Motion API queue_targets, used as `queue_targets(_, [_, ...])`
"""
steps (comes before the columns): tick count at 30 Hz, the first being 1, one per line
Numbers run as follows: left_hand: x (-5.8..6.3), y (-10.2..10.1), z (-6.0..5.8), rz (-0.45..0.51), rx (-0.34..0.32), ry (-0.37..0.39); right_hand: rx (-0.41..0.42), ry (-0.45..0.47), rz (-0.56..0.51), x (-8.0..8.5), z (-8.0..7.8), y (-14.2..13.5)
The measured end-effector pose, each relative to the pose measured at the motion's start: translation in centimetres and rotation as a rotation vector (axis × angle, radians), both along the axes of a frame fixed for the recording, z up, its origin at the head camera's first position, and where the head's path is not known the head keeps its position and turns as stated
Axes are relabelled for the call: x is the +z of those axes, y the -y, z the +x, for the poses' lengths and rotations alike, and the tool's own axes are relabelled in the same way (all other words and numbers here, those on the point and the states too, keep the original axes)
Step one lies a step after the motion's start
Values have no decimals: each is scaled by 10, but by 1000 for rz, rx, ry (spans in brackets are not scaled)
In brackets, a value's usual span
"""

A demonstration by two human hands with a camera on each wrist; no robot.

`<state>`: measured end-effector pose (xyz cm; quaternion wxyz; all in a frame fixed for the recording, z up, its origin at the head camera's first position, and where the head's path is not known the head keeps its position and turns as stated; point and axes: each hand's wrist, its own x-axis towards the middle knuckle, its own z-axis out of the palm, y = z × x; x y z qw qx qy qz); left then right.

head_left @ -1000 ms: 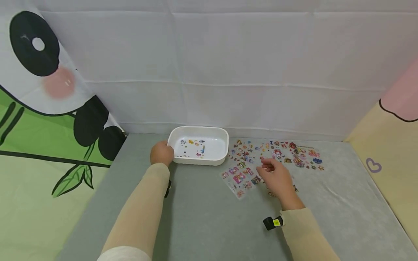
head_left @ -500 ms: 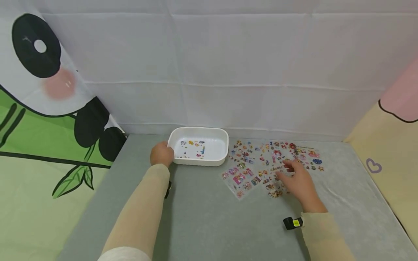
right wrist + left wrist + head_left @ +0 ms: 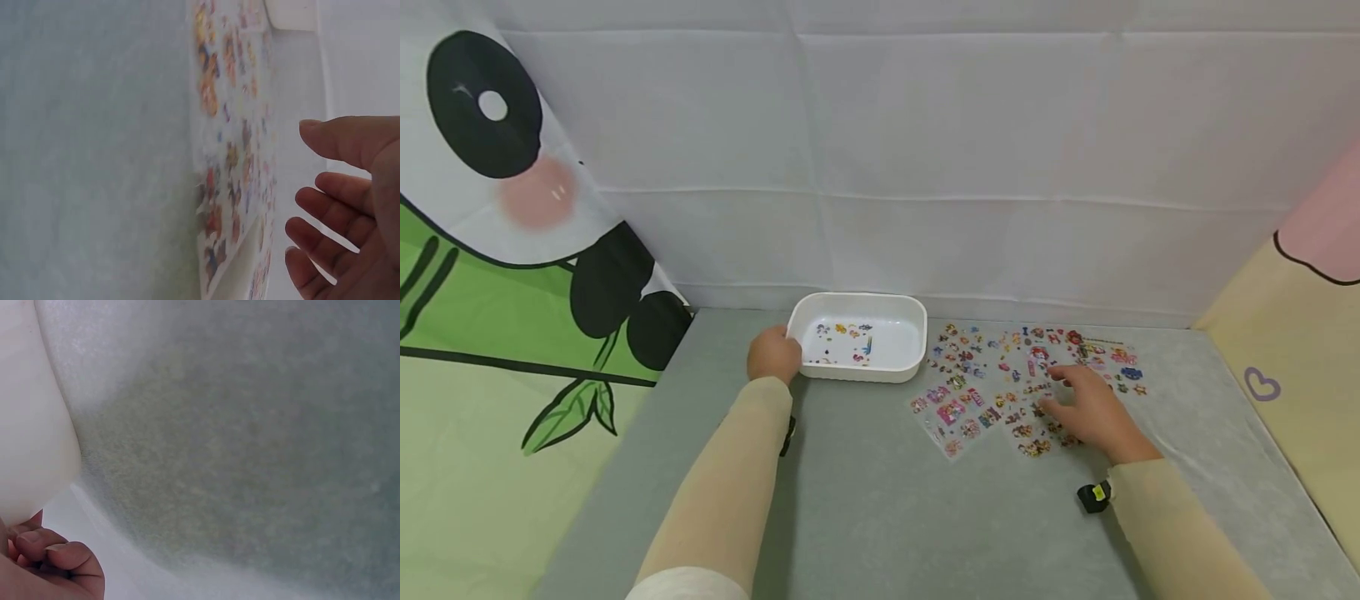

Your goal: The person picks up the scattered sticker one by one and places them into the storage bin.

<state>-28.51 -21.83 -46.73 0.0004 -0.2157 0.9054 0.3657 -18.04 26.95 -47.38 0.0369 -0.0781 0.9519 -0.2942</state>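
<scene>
A white tray (image 3: 862, 372) stands at the back of the table, with several small colourful stickers inside. My left hand (image 3: 774, 353) grips its left end; in the left wrist view the curled fingers (image 3: 69, 555) are at the white tray wall (image 3: 34, 425). To the right lie clear sheets of colourful stickers (image 3: 951, 417), partly overlapping. Above them hovers my right hand (image 3: 1096, 414), thumb and fingers apart. The right wrist view shows nothing between this hand (image 3: 356, 212) and the sticker sheets (image 3: 215, 100).
Grey cloth (image 3: 910, 517) covers the table. A white curtain (image 3: 925, 167) hangs right behind the tray and the sheets. Printed cloth panels flank both sides, one with a green figure (image 3: 490, 300), the other yellow with a purple heart (image 3: 1262, 384).
My right hand has moved right over the sticker sheets, and more of the lower sheet shows. The left hand and tray have stayed in place.
</scene>
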Motion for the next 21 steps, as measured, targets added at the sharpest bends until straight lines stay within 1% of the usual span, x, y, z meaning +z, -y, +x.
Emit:
queue_targets(4, [1,0,-1,3,6,4,40,14,43,-3,-8,-4])
queue_targets(7, [1,0,-1,-5,1,2,63,5,81,-5,-12,-4])
queue_targets(14, [2,-1,0,-38,-7,-4,78,-36,173,-12,-17,-8])
queue_targets(21, [5,-3,2,-27,2,5,86,-37,186,-14,-19,-11])
